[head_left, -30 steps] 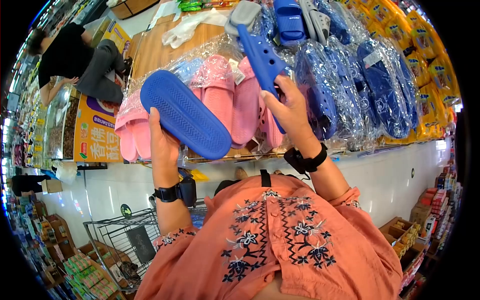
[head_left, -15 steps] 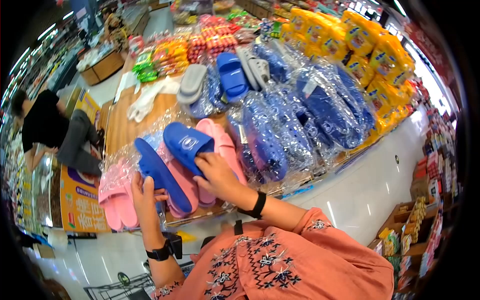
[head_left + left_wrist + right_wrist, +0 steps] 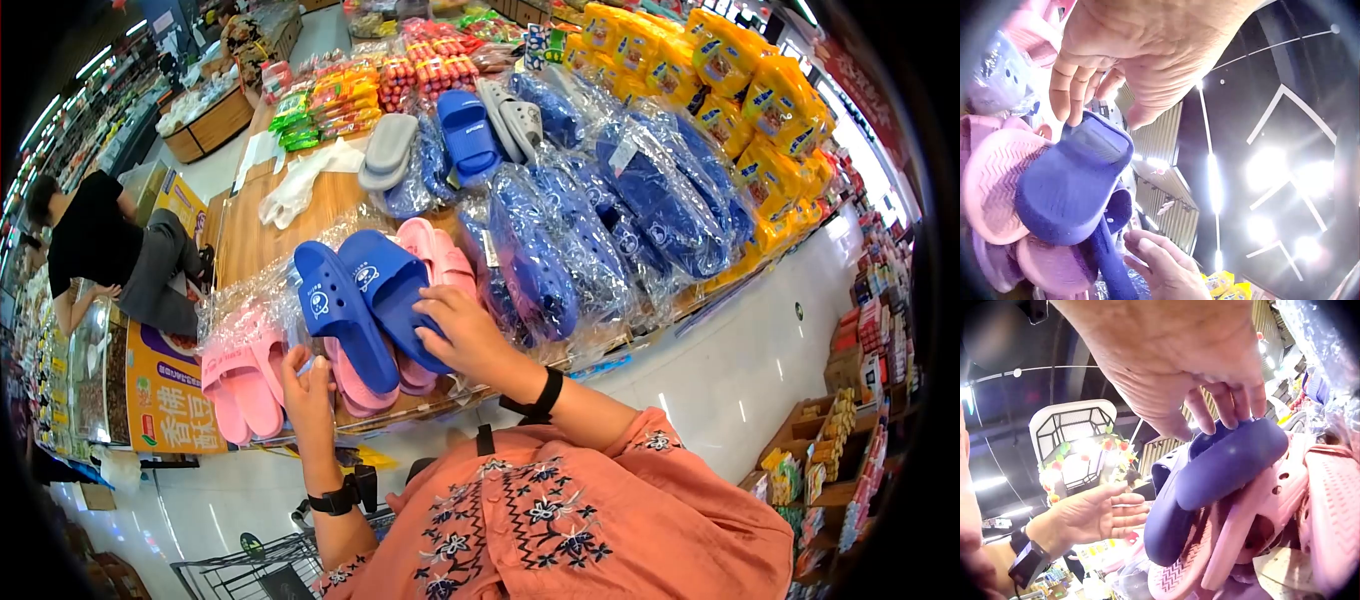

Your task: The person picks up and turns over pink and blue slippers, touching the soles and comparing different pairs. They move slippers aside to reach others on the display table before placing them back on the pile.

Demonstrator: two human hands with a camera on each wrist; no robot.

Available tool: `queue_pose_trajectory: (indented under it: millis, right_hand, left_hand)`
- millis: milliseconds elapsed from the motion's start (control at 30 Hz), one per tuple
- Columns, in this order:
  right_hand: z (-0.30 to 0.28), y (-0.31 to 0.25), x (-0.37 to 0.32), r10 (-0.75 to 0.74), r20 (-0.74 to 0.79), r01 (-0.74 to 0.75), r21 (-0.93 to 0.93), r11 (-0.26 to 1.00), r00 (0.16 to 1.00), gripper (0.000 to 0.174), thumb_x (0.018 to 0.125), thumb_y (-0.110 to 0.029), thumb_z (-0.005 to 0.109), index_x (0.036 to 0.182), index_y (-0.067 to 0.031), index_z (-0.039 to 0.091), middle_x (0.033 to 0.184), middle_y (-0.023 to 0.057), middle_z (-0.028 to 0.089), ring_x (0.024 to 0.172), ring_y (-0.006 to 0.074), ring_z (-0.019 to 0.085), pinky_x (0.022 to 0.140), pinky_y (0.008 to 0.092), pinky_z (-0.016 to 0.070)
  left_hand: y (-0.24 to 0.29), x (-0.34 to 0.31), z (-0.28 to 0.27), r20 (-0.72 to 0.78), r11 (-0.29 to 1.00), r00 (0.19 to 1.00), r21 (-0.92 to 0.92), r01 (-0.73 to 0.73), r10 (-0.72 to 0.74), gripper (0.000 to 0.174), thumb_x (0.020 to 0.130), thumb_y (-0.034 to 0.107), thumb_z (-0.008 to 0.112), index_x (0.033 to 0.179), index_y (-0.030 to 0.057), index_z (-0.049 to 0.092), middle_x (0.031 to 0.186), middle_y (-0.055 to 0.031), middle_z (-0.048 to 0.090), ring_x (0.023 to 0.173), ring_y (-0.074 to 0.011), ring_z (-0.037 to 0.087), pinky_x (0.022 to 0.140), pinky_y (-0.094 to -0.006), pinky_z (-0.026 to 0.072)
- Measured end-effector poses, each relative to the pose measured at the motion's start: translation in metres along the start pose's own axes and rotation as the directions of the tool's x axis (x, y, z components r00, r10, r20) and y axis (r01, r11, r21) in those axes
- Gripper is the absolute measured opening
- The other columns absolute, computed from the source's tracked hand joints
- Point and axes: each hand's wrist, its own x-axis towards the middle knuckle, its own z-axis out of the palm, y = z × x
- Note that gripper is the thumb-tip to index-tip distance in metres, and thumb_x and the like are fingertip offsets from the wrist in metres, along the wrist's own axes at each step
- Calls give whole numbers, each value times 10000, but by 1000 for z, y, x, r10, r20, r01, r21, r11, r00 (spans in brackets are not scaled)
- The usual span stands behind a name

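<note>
Two blue slides with white bear prints lie side by side on pink slippers: the left slide (image 3: 345, 315) and the right slide (image 3: 385, 270). My left hand (image 3: 310, 400) is beside the left slide's heel end, its fingers loosely extended and holding nothing. Close at the right slide's heel end is my right hand (image 3: 462, 335), fingertips at its edge. In the right wrist view those fingers (image 3: 1229, 412) reach down to the blue sole edge, with the thumb apart. Pink slippers (image 3: 240, 390) in clear plastic sit left of the slides.
Bagged blue slippers (image 3: 640, 200) fill the right of the wooden table (image 3: 245, 225). Behind are grey slides (image 3: 388, 150), a white glove-like plastic piece (image 3: 300, 190) and yellow packs (image 3: 730, 60). A person (image 3: 95, 240) sits at the left; a cart (image 3: 260, 570) stands below.
Both blue slides came down from my raised hands onto the pink slippers and now lie side by side, straps up. My fingers have loosened from them. The head view tilted up.
</note>
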Motion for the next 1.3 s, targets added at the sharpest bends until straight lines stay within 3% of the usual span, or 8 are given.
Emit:
queue_pose_trajectory:
  millis: [267, 400, 433, 533, 667, 867, 1033, 1300]
  right_hand:
    - [-32, 8, -29, 201, 89, -195, -74, 978, 975, 435, 879, -187, 701, 1250, 6, 583, 1207, 222, 589, 1149, 400, 574, 972, 458, 484]
    - [-21, 33, -43, 361, 152, -385, 176, 906, 920, 483, 914, -254, 695, 1266, 40, 546, 1075, 237, 645, 948, 387, 663, 836, 451, 531]
    - [-16, 42, -43, 386, 191, -425, 258, 867, 903, 496, 941, -302, 691, 1251, 55, 536, 940, 198, 676, 766, 312, 690, 696, 407, 554]
    - [-16, 55, -43, 546, 504, -743, 454, 491, 669, 510, 974, -294, 668, 1309, 65, 531, 951, 123, 674, 789, 199, 665, 732, 326, 538]
    - [-23, 53, -37, 529, 670, -845, 493, 209, 521, 413, 982, -317, 665, 1192, 29, 585, 843, 66, 668, 652, 127, 630, 607, 272, 551]
    - [-16, 55, -38, 400, 732, -801, 598, 12, 552, 273, 1004, -267, 631, 1068, -5, 590, 891, 102, 695, 700, 158, 666, 605, 275, 558]
    - [-22, 45, -40, 352, 668, -698, 714, -56, 655, 243, 1009, -229, 606, 1074, 3, 575, 937, 100, 672, 762, 165, 664, 662, 281, 564]
    - [-72, 26, -50, 447, 593, -624, 776, -93, 670, 217, 1008, -210, 591, 1090, -12, 556, 952, 91, 671, 746, 152, 654, 671, 274, 560]
  left_hand:
    - [-30, -25, 4, 103, 957, 975, 234, 169, -197, 627, 989, 403, 643, 1387, -43, 454, 881, -95, 655, 673, -140, 632, 549, -257, 496]
    - [-29, -33, 21, 112, 936, 950, 240, 257, -290, 667, 1003, 552, 550, 1383, 12, 458, 940, -92, 631, 689, -179, 672, 512, -250, 519]
    - [-30, -34, 25, 112, 935, 940, 195, 297, -322, 664, 1003, 553, 552, 1383, 17, 458, 951, -93, 626, 700, -187, 683, 517, -254, 528]
    - [-28, -40, 36, 93, 934, 930, 40, 355, -357, 633, 998, 542, 572, 1308, -3, 485, 963, -88, 586, 753, -221, 717, 531, -275, 557]
    - [-40, -37, 39, 96, 899, 912, -151, 410, -400, 539, 990, 496, 616, 1139, -18, 548, 916, -67, 551, 750, -235, 717, 539, -289, 566]
    - [-46, -38, 42, 100, 809, 881, -359, 466, -463, 409, 951, 429, 709, 1066, 45, 630, 848, -44, 605, 701, -202, 666, 576, -309, 561]
    - [-31, -46, 50, 255, 648, 896, -621, 441, -364, 209, 965, 299, 715, 1110, 159, 662, 1013, 12, 709, 771, -117, 642, 631, -289, 534]
    - [20, -65, 10, -29, 869, 978, -466, 168, -205, 262, 959, 351, 690, 1089, 133, 626, 920, 20, 682, 729, -87, 611, 570, -248, 466]
